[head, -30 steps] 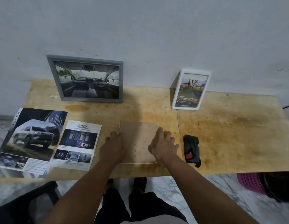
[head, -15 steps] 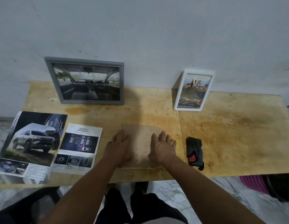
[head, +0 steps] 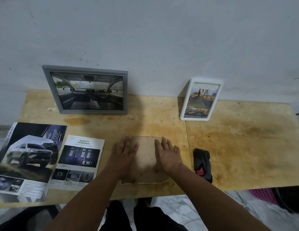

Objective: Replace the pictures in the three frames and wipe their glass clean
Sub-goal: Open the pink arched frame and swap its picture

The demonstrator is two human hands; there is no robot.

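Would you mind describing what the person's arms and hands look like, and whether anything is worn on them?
Both forearms are bare right up to the picture's edge, so no sleeves show. The left hand and right hand wear no gloves; I see no rings, watch or bands.

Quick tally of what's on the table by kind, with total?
Picture frames: 3, the grey frame and the white frame standing, and the face-down frame under the left hand and right hand
Printed car sheets: 2, the SUV sheet and the SAFETY sheet
Cloths: 1, the dark cloth
Total: 6
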